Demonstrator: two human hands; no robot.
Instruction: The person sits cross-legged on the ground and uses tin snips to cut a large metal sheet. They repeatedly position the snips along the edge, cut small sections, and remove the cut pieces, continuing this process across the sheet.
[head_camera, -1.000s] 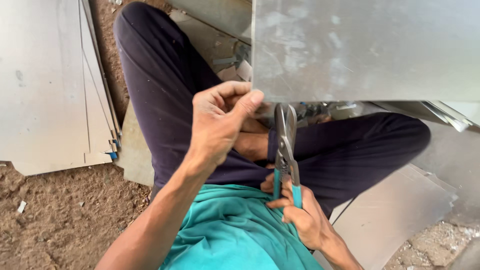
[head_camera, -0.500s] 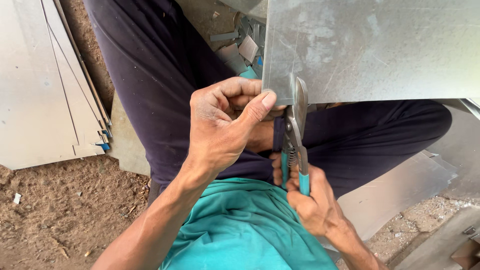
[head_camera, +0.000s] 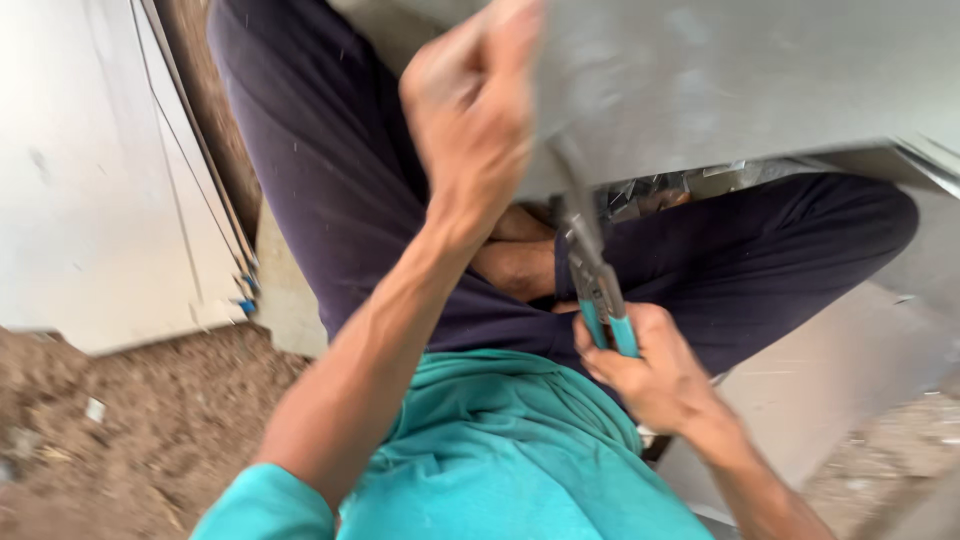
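Bare brown dirt (head_camera: 110, 440) fills the lower left, pale metal sheets (head_camera: 90, 180) stacked above it; at upper right the left hand (head_camera: 470, 110) grips a grey metal sheet (head_camera: 760, 70), while the right hand (head_camera: 650, 370) squeezes teal-handled snips (head_camera: 600, 290) at centre
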